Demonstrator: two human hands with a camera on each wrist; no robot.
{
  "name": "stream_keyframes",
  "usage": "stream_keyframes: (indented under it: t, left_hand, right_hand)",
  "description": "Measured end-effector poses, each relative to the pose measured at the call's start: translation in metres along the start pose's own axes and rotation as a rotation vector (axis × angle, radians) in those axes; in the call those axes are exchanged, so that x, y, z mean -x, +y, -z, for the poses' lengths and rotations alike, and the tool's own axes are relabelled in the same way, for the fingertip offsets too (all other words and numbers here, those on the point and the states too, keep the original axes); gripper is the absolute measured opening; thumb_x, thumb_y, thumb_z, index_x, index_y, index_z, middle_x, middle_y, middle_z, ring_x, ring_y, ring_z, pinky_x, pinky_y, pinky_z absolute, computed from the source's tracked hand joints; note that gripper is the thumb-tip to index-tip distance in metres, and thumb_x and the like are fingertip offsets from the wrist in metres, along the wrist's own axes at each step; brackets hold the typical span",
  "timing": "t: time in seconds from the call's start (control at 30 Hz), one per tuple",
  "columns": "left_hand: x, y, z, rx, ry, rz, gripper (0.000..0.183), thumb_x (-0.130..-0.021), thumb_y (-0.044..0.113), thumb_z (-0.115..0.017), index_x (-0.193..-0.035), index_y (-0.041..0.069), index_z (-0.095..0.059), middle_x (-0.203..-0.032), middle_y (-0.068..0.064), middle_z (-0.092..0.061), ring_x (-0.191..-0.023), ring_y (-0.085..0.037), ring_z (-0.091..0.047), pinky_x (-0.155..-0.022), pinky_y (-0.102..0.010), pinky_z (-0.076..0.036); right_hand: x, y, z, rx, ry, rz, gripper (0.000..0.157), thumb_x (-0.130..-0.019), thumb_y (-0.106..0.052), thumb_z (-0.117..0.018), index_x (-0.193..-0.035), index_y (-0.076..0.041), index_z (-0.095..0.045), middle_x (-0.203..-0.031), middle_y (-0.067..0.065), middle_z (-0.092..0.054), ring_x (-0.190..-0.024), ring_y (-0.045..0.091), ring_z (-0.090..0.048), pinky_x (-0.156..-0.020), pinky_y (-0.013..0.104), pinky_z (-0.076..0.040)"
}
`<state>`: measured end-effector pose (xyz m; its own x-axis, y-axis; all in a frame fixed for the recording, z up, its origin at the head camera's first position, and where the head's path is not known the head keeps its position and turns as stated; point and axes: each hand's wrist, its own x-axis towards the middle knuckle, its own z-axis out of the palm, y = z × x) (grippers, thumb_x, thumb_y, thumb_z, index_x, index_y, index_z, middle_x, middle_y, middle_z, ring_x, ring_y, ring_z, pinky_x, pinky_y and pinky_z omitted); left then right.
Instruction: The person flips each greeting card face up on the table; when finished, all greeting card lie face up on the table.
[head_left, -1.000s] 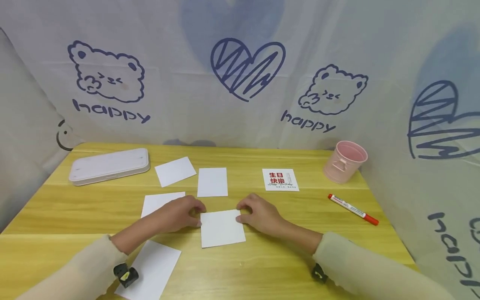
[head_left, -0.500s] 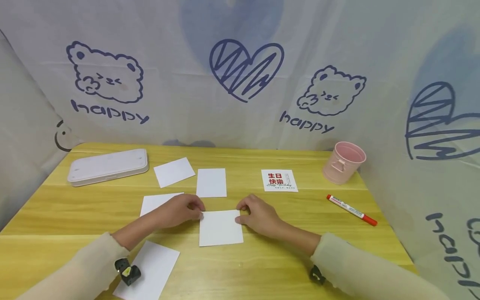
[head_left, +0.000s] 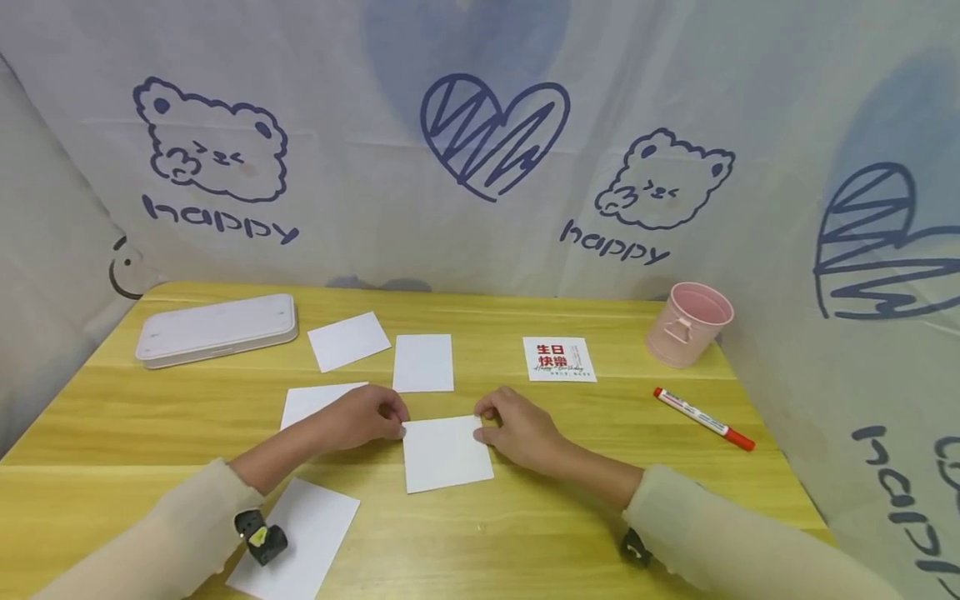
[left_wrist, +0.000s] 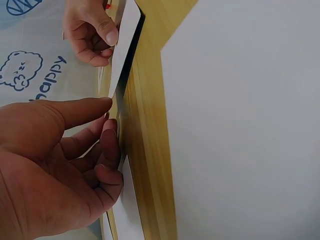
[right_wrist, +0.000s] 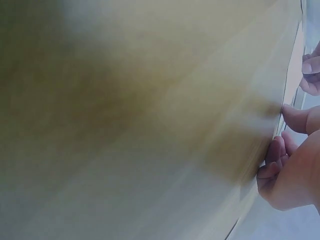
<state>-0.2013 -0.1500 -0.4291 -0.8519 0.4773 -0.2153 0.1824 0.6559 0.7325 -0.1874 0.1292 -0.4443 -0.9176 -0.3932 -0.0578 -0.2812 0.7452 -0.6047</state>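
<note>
Pinching the blank white card [head_left: 447,454] at its far corners, my left hand [head_left: 363,421] and right hand [head_left: 521,429] flank it in the head view. It lies directly between them, its body reaching toward me over the worktop [head_left: 540,533]. The slightly longer axis runs from hand to hand, right end angled a touch away from me; neither hand is nearer, since both touch it. It looks plain and nearly square.

In the left wrist view, my left thumb tip meets its corner; the card, seen at a slant, shows a bright face beside a dark strip.

In the right wrist view, it's a thin pale sliver, almost edge-on, at my right thumb; much else is blurred.
</note>
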Motion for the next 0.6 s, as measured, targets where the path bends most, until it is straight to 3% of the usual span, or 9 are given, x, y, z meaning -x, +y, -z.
stream_keyframes:
  t: [0.27,0.6]
  left_hand:
    - [0.001,0.006,0.002,0.12,-0.013,0.026,0.015,-0.091,0.011,-0.069,-0.102,0.003,-0.065,-0.089,-0.004,-0.064,-0.078,-0.016,-0.056,-0.071,-0.03,-0.048]
    - [0.007,0.01,0.002,0.349,0.003,0.001,0.018,-0.093,0.006,-0.061,-0.107,-0.003,-0.058,-0.088,-0.01,-0.062,-0.078,-0.022,-0.062,-0.075,-0.034,-0.056]
  right_hand:
    - [-0.001,0.003,0.005,-0.064,-0.013,0.009,0.021,-0.093,-0.024,-0.074,-0.111,-0.018,-0.067,-0.104,-0.006,-0.061,-0.095,0.012,-0.056,-0.086,0.035,-0.047]
    - [-0.001,0.003,0.016,-0.356,-0.057,0.021,0.027,-0.093,-0.01,-0.072,-0.119,-0.009,-0.064,-0.096,0.004,-0.061,-0.08,0.016,-0.056,-0.067,0.022,-0.048]
